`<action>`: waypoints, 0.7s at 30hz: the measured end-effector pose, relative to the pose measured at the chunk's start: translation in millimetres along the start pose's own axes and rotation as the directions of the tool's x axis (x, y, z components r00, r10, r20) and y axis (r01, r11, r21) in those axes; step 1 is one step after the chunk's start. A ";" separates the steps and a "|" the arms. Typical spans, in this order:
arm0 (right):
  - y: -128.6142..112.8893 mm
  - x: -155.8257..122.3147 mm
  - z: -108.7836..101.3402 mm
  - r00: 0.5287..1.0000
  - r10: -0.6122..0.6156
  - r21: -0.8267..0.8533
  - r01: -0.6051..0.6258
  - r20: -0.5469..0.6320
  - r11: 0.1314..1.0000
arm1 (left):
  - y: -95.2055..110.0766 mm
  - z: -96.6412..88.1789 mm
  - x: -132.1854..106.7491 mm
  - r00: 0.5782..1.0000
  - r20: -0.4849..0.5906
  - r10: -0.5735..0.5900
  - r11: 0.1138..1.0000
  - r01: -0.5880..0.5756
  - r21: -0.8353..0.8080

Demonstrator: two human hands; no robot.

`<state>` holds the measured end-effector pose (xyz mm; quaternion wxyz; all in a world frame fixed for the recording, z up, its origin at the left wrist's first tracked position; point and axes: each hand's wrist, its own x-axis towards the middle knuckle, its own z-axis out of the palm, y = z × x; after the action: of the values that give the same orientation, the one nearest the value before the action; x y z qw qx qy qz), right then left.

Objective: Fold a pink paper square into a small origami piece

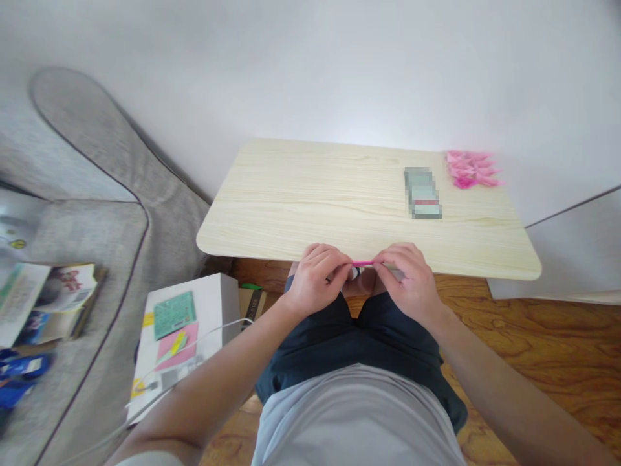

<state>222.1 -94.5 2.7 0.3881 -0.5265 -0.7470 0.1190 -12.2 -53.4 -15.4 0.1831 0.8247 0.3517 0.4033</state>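
Observation:
My left hand (315,275) and my right hand (405,278) meet just in front of the near edge of a light wooden table (291,213). Between their fingertips they pinch a thin pink strip of paper (363,263), held level, each hand gripping one end. At the table's far right corner lies a pile of small folded pink paper pieces (470,169). Beside that pile rests a blurred flat rectangular thing (423,192). I sit with my lap under the hands.
A grey sofa (87,213) stands at the left with books (43,298) on it. A white box (194,323) with green and pink papers and a white cable sits by my left knee. The floor (533,336) is wood; a white wall is behind the table.

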 end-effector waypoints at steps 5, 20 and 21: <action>-13.3 8.6 -21.0 0.993 0.096 0.140 -0.105 0.064 0.985 | 14.8 -6.1 5.3 0.985 0.005 -0.172 0.968 0.170 -0.183; -21.6 12.3 -37.0 0.940 0.313 0.400 -0.341 0.135 0.851 | 31.2 -10.8 9.4 0.912 0.149 -0.383 0.658 0.382 -0.649; -23.7 12.5 -37.7 0.939 0.315 0.406 -0.343 0.135 0.847 | 31.6 -11.5 10.3 0.917 0.152 -0.370 0.649 0.372 -0.664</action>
<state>230.4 -102.1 47.6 0.4430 -0.5456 -0.6138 0.3597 -3.2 -67.4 15.6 0.5507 0.6106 0.3401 0.4563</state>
